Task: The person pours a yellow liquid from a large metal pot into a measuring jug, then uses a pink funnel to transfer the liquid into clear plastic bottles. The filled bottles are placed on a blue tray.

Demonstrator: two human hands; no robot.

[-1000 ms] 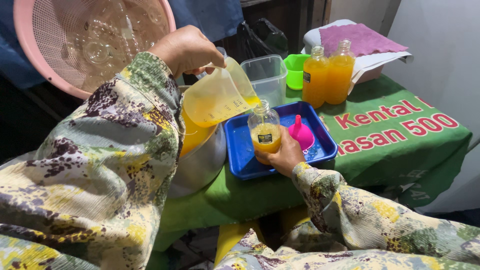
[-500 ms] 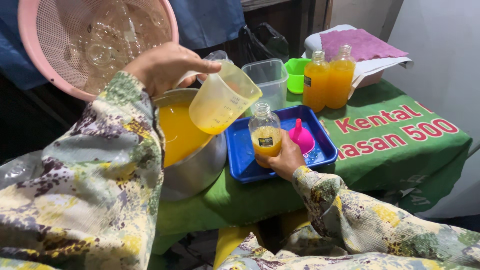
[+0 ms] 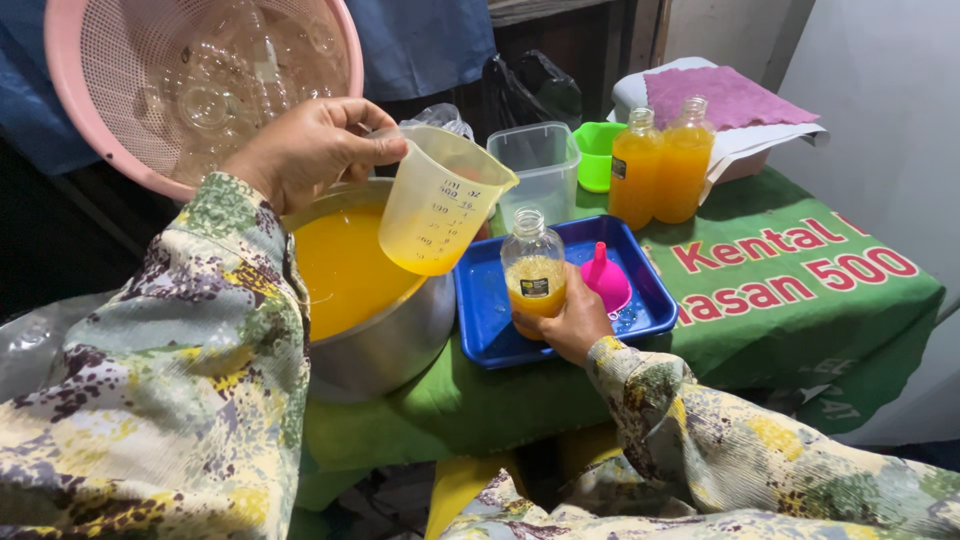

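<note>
Jug (image 3: 440, 205) tipped back upright; right hand (image 3: 565, 320) grips bottle (image 3: 533, 265).

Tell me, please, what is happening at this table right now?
A person's left hand holds a clear measuring jug with a little orange juice above a metal pot of the same juice. The right hand steadies a partly filled small bottle on a blue tray, beside a pink funnel. Two full bottles stand behind.
</note>
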